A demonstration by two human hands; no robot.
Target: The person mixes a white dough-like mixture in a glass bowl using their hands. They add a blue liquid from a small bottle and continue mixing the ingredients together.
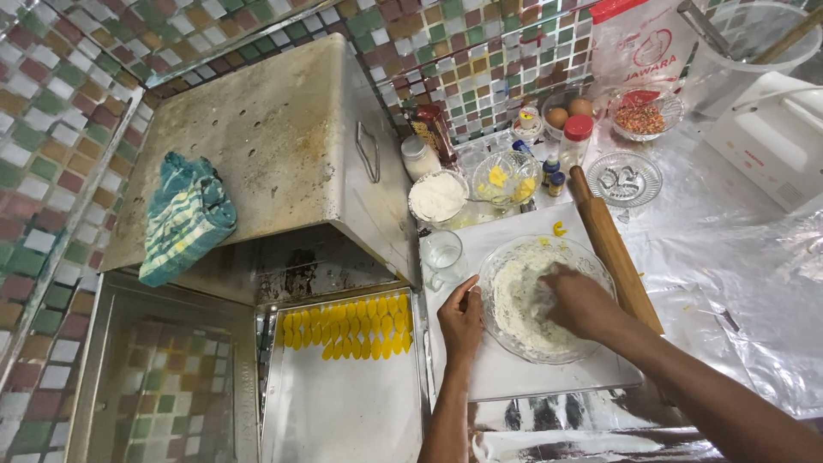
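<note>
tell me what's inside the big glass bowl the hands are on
Pale crumbly dough fills the glass bowl. The right hand presses into the dough, hiding its fingertips and whatever lies beneath. The left hand grips the rim.

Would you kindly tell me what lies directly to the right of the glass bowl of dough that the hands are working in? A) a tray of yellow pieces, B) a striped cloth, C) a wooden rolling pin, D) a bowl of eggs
C: the wooden rolling pin lies slantwise along the right rim of the glass bowl, where the right hand presses the dough and the left hand steadies the rim.
</note>
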